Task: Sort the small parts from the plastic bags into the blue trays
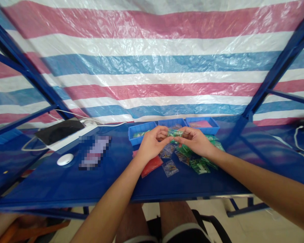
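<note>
My left hand (152, 143) and my right hand (196, 140) meet above the blue table (66, 182), both pinching one small clear packet with green contents (175, 133) between their fingertips. Under the hands lie several small packets: green ones (200, 165), a red one (152, 165) and a clear one with brownish parts (170, 167). Three shallow blue trays stand just behind the hands: the left tray (139, 130), the middle tray (172, 122) and the right tray (202, 124).
A dark tablet (59, 131) lies on a white power strip at the back left, with white cables. A white oval device (65, 159) and a blurred-out item (93, 152) lie on the left. A striped tarp hangs behind blue frame bars.
</note>
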The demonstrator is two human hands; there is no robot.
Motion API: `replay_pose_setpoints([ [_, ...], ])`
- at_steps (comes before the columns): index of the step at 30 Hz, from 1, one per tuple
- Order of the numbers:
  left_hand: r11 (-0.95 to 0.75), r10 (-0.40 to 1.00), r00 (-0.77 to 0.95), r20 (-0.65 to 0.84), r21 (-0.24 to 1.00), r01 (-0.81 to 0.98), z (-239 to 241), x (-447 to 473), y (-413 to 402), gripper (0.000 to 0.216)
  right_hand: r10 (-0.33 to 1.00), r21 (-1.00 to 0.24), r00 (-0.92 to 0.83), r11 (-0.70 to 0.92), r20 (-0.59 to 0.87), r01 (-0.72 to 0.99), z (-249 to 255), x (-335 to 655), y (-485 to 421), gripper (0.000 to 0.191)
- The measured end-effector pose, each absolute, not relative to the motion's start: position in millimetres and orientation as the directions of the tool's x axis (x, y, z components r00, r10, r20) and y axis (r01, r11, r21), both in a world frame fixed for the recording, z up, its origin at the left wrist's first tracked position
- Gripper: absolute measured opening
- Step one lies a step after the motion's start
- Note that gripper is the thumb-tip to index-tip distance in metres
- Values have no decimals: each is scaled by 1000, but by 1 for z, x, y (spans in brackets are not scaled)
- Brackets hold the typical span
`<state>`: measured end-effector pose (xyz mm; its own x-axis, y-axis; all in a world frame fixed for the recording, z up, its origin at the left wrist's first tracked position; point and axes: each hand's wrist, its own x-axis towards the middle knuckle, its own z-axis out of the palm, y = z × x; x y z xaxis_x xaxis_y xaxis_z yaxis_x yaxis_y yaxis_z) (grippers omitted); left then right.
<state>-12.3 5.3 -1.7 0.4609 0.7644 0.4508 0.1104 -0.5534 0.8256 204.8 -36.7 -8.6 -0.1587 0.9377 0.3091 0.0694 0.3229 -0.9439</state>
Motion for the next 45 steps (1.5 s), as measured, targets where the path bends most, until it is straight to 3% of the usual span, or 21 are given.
replay_pose_setpoints([
  [4, -565, 739, 494, 458, 821, 83, 1, -10, 0, 37, 940, -945, -108, 327, 324, 16, -8, 203, -38, 42],
  [10, -674, 694, 506, 512, 709, 206, 4, -13, -2, 54, 955, -958, -84, 287, 285, 20, -12, 207, -34, 48],
  [14, -764, 641, 466, 610, 563, 316, 7, -16, -4, 49, 958, -958, -35, 284, 285, -39, -14, 208, -32, 46],
  [20, -896, 443, 631, 637, 334, 292, 10, -13, -11, 39, 970, -956, -84, 206, 227, -210, -11, 203, -39, 48],
  [26, -872, 488, 609, 626, 378, 310, 10, -13, -11, 24, 972, -954, -90, 191, 216, -231, -4, 207, -41, 45],
  [30, -799, 600, 527, 602, 480, 363, 12, -14, -12, 29, 920, -920, -23, 391, 390, 33, -4, 213, -38, 36],
  [33, -762, 641, 537, 549, 541, 357, 12, -13, -15, 40, 862, -854, -110, 505, 494, 121, -6, 214, -37, 35],
  [36, -771, 627, 574, 527, 525, 360, 10, -11, -17, 47, 860, -864, -200, 494, 469, 98, -9, 212, -39, 27],
  [45, -764, 637, 548, 542, 540, 354, 8, -11, -15, 41, 896, -914, -213, 405, 390, 29, -10, 211, -37, 25],
])
